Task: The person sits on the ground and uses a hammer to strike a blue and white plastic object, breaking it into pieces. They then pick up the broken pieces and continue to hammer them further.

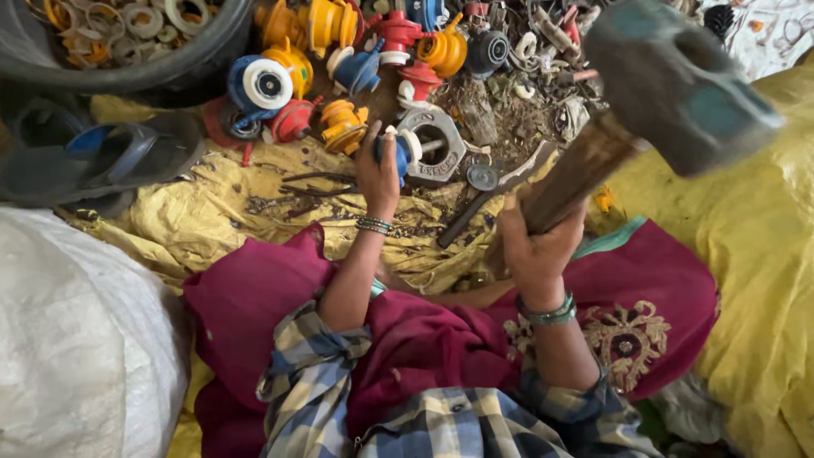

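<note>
On the yellow sheet (212, 212) spread over the person's lap and the ground, seen from the head camera, the left hand (377, 174) is closed around a blue and white plastic fitting (400, 153), pressing it against a grey metal ring block (432, 146) that lies just beside it. Raised near the camera, the right hand (538, 242) is clamped on the wooden handle of a heavy hammer (678, 80), whose blurred grey-green head hangs above and right of the block. Beyond the block lies a heap of red, yellow and blue plastic fittings (339, 51), with a dark tub of rings (127, 38) at upper left.
</note>
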Motion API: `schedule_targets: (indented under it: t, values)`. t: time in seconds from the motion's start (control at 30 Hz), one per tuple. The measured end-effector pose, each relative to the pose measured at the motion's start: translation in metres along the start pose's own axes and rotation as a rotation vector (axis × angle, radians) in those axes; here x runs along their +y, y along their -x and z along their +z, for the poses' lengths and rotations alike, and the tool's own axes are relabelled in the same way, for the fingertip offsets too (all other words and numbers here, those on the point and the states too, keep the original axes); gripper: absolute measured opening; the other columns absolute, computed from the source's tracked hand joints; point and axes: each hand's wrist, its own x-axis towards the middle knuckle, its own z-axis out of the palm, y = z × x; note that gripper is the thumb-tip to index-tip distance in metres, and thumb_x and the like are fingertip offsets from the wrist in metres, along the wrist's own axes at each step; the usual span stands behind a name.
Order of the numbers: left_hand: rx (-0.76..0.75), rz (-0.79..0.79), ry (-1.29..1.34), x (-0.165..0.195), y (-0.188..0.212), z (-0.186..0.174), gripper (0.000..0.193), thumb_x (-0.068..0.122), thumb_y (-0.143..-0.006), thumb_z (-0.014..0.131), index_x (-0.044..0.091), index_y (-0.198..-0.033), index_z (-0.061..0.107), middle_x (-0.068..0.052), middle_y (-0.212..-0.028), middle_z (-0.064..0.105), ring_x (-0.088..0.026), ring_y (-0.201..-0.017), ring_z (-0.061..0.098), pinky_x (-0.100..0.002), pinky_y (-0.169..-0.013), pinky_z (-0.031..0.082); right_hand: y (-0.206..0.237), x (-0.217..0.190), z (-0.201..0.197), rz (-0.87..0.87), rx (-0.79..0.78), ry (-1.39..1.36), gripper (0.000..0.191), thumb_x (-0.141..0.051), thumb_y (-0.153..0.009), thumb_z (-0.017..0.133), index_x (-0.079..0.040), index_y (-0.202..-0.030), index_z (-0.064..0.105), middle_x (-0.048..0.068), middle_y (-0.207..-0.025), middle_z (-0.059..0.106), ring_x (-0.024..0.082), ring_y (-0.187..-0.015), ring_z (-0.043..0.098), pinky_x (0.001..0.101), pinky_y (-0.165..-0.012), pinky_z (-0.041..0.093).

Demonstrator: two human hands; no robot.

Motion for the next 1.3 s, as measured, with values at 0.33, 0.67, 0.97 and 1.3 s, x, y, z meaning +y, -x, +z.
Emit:
schedule_targets:
  t: [0.33,0.67,0.97,1.3]
  values:
    - [0.113,0.081,-0.087,-0.006,-0.001,0.0,0.064,0.039,-0.101,0.065,-0.005,-0.144,0.05,-0.025,-0.138,0.06,-0.038,-0.129,0.058,-0.044,-0.11,0.042,0.033,0.052,0.053,0.303,-0.304,0.346,0.042,-0.011,-0.089,0.078,0.001,-0.118,0.051,0.015,-0.084,0.069,0.023,-0.063,0.07,0.0337,-0.052,0.055]
    - [0.031,0.097,0.203,-0.009,-0.005,0.007,0.069,0.035,-0.102,0.068,-0.007,-0.151,0.043,-0.021,-0.155,0.046,-0.031,-0.146,0.042,-0.041,-0.121,0.03,-0.004,-0.016,-0.001,-0.03,0.009,0.051,0.036,-0.003,-0.101,0.074,0.003,-0.126,0.049,0.011,-0.096,0.067,0.018,-0.074,0.069,0.0294,-0.068,0.06]
    - [0.036,-0.308,0.361,-0.013,-0.005,0.015,0.077,0.042,-0.08,0.086,-0.008,-0.132,0.058,-0.019,-0.128,0.063,-0.025,-0.115,0.059,-0.037,-0.101,0.048,0.021,0.018,0.031,0.276,-0.124,0.05,0.03,-0.001,-0.087,0.075,0.001,-0.112,0.058,0.005,-0.08,0.065,0.012,-0.063,0.063,0.0282,-0.057,0.053]
    - [0.197,-0.184,0.492,-0.021,-0.006,0.02,0.048,0.039,-0.103,0.062,-0.005,-0.123,0.065,-0.01,-0.116,0.067,-0.018,-0.103,0.06,-0.033,-0.093,0.049,0.045,0.055,0.039,0.34,0.029,-0.192,0.033,-0.007,-0.094,0.074,0.0,-0.117,0.051,0.004,-0.091,0.066,0.009,-0.07,0.066,0.0245,-0.058,0.056]
